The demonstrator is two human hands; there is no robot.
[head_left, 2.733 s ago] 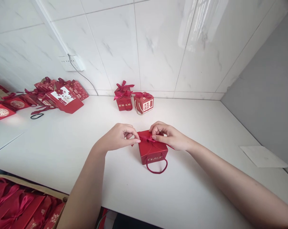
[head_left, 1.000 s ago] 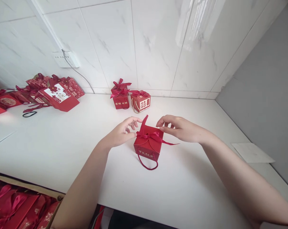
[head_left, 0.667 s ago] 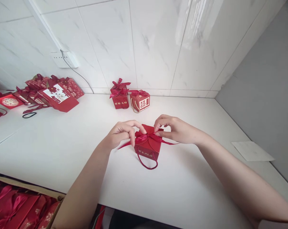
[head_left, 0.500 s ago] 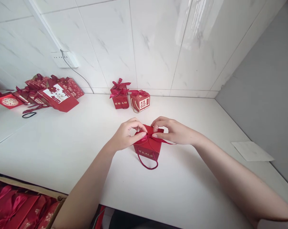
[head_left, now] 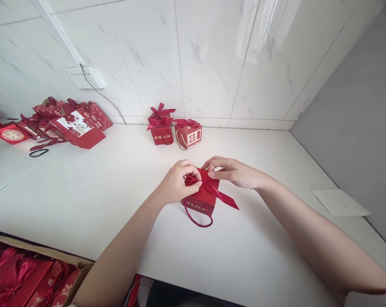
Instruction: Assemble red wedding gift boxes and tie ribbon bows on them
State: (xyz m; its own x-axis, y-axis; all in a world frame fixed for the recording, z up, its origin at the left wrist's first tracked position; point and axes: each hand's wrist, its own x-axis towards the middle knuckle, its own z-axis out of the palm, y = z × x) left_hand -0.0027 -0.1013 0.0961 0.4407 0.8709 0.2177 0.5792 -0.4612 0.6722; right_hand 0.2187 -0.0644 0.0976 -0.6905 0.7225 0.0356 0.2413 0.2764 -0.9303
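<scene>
A red gift box (head_left: 208, 195) with gold lettering stands on the white table in front of me. Its dark red cord handle (head_left: 199, 225) hangs down over the near side. Across the lid runs a shiny red ribbon (head_left: 226, 198), one tail of which trails to the right over the box's edge. My left hand (head_left: 182, 183) pinches the ribbon at the left of its knot, thumb against fingertips. On the far right of the lid my right hand (head_left: 229, 170) has thumb and index finger closed on the ribbon; the other fingers curl behind the box.
Finished red boxes with bows (head_left: 162, 134) and a box with a white label (head_left: 192, 137) stand by the tiled wall. Several flat red boxes (head_left: 84, 128) lie at the left. A carton (head_left: 81, 273) of red boxes sits lower left, and a white paper (head_left: 340, 202) lies at right.
Both hands have shifted slightly right, the right one also a little away from me. The right ribbon tail, earlier drawn out under the right hand, now hangs loose toward the near right.
</scene>
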